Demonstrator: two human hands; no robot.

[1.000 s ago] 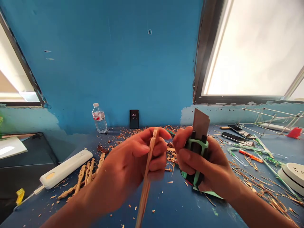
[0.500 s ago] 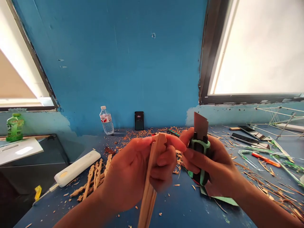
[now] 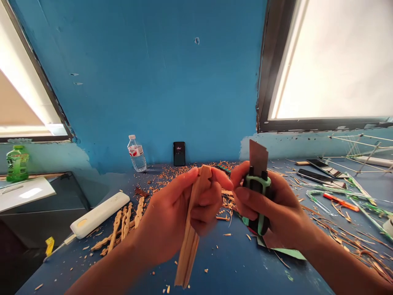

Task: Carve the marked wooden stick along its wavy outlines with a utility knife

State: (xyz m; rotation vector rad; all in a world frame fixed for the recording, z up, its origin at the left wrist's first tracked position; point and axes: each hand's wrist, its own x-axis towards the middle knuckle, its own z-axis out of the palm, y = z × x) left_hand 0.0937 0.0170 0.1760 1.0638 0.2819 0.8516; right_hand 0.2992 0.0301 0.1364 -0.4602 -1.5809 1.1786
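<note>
My left hand (image 3: 181,205) is closed around a wooden stick (image 3: 192,241), which slants with its notched top end up between thumb and forefinger. The stick's lower end hangs over the table. My right hand (image 3: 270,205) grips a black and green utility knife (image 3: 259,180), its wide blade pointing up and apart from the wood. The fingertips of both hands are close together. To the left of my left hand, several carved wooden sticks (image 3: 116,229) with wavy edges lie in a loose pile.
Wood shavings (image 3: 175,176) litter the blue table (image 3: 233,270). A white power bank (image 3: 100,215) with a cable lies left. A water bottle (image 3: 137,153) and a phone (image 3: 179,154) stand by the wall. At right are an orange pen (image 3: 340,201), more phones (image 3: 322,178) and a stick frame (image 3: 368,153).
The view has shifted slightly. The stick sits a little higher and further left, and its lower end now shows. Both hands keep their hold.
</note>
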